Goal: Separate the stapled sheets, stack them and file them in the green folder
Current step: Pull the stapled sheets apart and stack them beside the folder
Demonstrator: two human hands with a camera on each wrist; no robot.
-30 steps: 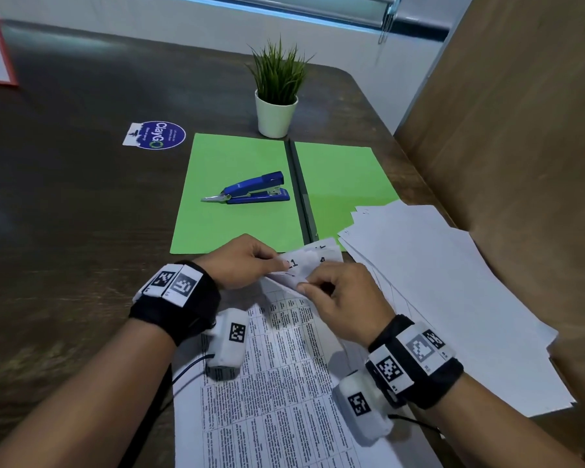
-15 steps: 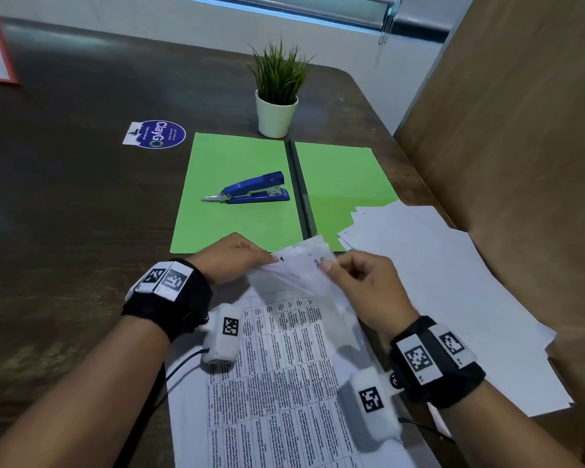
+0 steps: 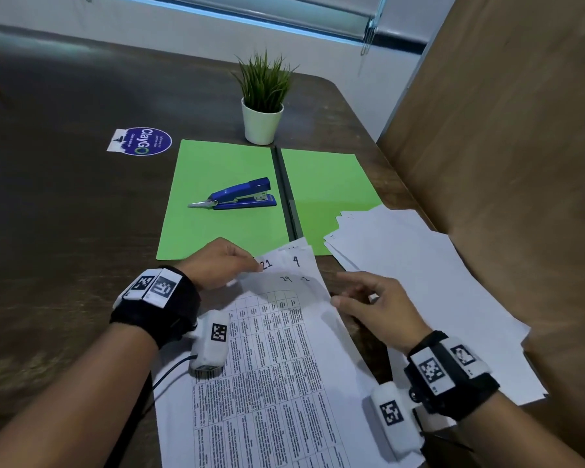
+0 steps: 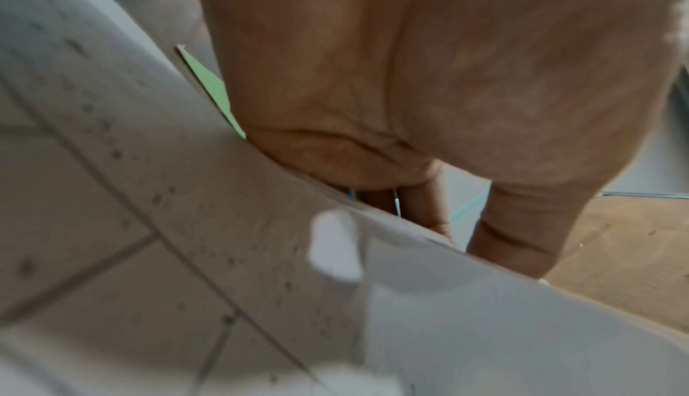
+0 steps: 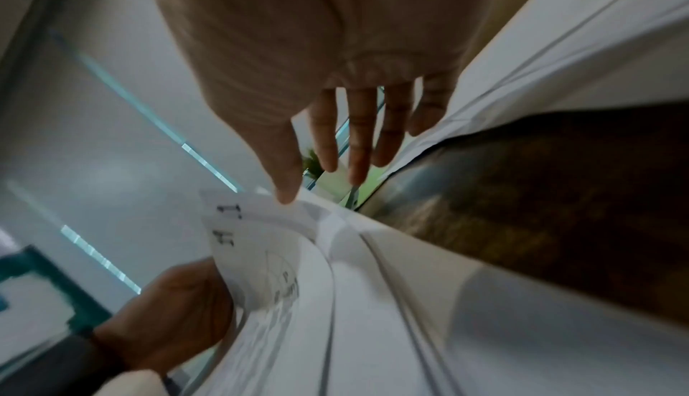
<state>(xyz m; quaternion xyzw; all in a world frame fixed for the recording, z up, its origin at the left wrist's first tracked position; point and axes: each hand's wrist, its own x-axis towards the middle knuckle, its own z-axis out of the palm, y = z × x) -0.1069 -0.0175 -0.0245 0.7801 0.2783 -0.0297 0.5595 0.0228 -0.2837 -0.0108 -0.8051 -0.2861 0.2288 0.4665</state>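
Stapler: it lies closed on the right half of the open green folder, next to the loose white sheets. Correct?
Not quite. The head view shows the stapler on the left half of the folder; the loose sheets overlap the right half. The rest holds.

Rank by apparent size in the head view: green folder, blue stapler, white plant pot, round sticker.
1. green folder
2. blue stapler
3 and 4. round sticker and white plant pot look alike; the pot lies farther off, so no ranking.
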